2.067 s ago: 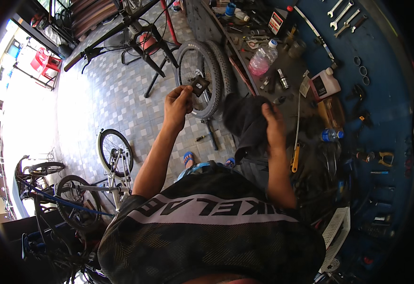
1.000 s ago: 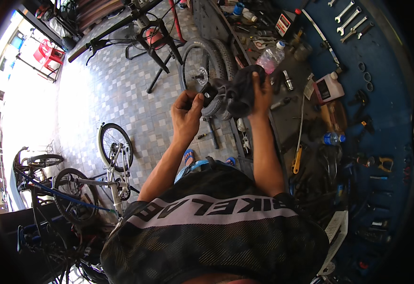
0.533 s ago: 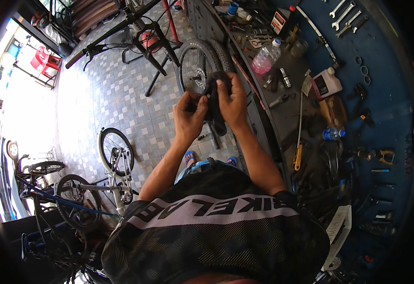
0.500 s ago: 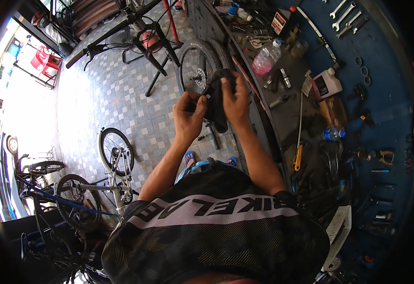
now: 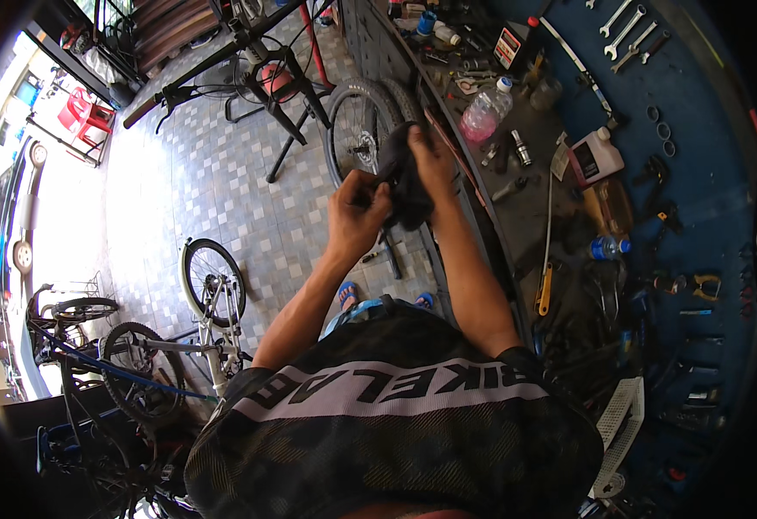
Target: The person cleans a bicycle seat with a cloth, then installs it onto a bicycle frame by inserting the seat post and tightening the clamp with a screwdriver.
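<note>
A black cloth (image 5: 409, 192) hangs bunched between my two hands, in front of my body and above the floor. My right hand (image 5: 433, 164) is closed around its right side, thumb on top. On the other side my left hand (image 5: 359, 214) is closed, thumb and fingers pinched together at the cloth's left edge. Whatever sits in that pinch is too small and dark to make out. Just beyond the hands stand bicycle wheels (image 5: 354, 102) with black tyres, leaning by the workbench.
To the right runs a cluttered workbench (image 5: 504, 216) with a pink-liquid bottle (image 5: 485, 111), a jug (image 5: 596, 157) and a yellow-handled tool (image 5: 545, 290). Wrenches (image 5: 625, 33) hang on the blue board. A bicycle frame (image 5: 262, 56) is ahead; a white bicycle (image 5: 214, 281) stands left.
The cloth has been turned and bunched differently in my hands. My left hand has shifted slightly right and nearer to me. A dark car has come into view at the far left.
</note>
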Demonstrator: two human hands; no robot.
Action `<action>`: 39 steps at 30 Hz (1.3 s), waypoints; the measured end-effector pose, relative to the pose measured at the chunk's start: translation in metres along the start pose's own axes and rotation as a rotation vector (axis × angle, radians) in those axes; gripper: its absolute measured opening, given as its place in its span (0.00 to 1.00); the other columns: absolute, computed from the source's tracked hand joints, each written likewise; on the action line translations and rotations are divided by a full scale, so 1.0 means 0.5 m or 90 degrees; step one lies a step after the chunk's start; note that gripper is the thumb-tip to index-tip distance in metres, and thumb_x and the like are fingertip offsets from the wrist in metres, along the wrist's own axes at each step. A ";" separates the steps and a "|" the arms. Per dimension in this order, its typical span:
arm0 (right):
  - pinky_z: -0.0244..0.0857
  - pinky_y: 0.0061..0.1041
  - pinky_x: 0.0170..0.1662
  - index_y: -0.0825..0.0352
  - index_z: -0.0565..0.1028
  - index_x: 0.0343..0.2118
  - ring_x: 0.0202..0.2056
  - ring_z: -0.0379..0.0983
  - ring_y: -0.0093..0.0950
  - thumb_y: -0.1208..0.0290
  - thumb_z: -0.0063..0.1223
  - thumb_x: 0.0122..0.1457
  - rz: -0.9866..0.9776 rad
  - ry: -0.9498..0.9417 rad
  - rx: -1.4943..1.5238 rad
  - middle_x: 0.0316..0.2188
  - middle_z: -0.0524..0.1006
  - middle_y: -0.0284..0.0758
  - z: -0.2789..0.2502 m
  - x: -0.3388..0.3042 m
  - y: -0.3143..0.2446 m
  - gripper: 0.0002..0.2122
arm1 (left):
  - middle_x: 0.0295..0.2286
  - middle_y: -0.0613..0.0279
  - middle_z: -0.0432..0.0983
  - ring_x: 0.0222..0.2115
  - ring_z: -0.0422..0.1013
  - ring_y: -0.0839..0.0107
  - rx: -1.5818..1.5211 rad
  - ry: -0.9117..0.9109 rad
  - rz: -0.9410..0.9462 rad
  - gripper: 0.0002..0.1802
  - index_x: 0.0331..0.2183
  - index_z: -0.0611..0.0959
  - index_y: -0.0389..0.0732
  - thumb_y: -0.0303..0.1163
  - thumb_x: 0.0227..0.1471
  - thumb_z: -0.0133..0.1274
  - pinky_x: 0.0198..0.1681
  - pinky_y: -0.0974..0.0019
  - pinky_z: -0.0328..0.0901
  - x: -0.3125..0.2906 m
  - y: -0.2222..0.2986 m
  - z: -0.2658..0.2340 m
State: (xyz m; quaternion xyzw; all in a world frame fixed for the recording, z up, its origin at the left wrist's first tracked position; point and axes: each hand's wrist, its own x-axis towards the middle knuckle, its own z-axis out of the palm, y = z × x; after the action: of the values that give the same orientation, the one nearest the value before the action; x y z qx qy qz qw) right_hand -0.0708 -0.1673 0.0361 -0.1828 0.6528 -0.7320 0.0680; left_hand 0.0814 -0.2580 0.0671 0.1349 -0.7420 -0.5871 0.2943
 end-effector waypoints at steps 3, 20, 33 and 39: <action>0.73 0.27 0.43 0.69 0.78 0.46 0.37 0.78 0.26 0.50 0.53 0.66 0.241 0.016 0.277 0.39 0.80 0.33 -0.057 0.001 -0.029 0.22 | 0.20 0.72 0.70 0.17 0.62 0.83 -0.274 0.023 -0.115 0.09 0.31 0.79 0.37 0.31 0.60 0.58 0.21 0.74 0.57 -0.007 -0.012 -0.014; 0.68 0.39 0.31 0.67 0.80 0.34 0.31 0.80 0.46 0.47 0.47 0.67 -0.107 -0.221 -0.318 0.25 0.80 0.46 0.002 -0.082 -0.135 0.24 | 0.22 0.60 0.76 0.27 0.68 0.78 0.137 -0.268 -0.042 0.25 0.30 0.81 0.32 0.48 0.63 0.54 0.32 0.66 0.65 0.044 -0.028 -0.079; 0.68 0.24 0.51 0.68 0.76 0.52 0.45 0.77 0.25 0.63 0.54 0.66 -0.017 -0.249 0.024 0.46 0.80 0.34 -0.011 -0.085 -0.090 0.16 | 0.16 0.60 0.65 0.19 0.59 0.74 0.096 -0.098 -0.075 0.25 0.28 0.78 0.34 0.47 0.66 0.47 0.24 0.62 0.57 0.034 -0.028 -0.054; 0.69 0.25 0.46 0.69 0.74 0.42 0.42 0.77 0.26 0.78 0.56 0.61 -0.101 -0.185 -0.054 0.38 0.80 0.37 0.024 -0.105 -0.095 0.07 | 0.17 0.49 0.64 0.18 0.59 0.64 0.096 -0.045 0.004 0.21 0.25 0.71 0.34 0.39 0.65 0.49 0.24 0.57 0.58 0.024 -0.030 -0.029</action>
State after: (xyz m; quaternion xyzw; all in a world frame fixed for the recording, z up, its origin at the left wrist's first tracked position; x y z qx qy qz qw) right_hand -0.0113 -0.1539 0.0743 -0.3405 0.6500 -0.6725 0.0963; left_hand 0.0785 -0.2802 0.0579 0.1335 -0.7945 -0.5328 0.2588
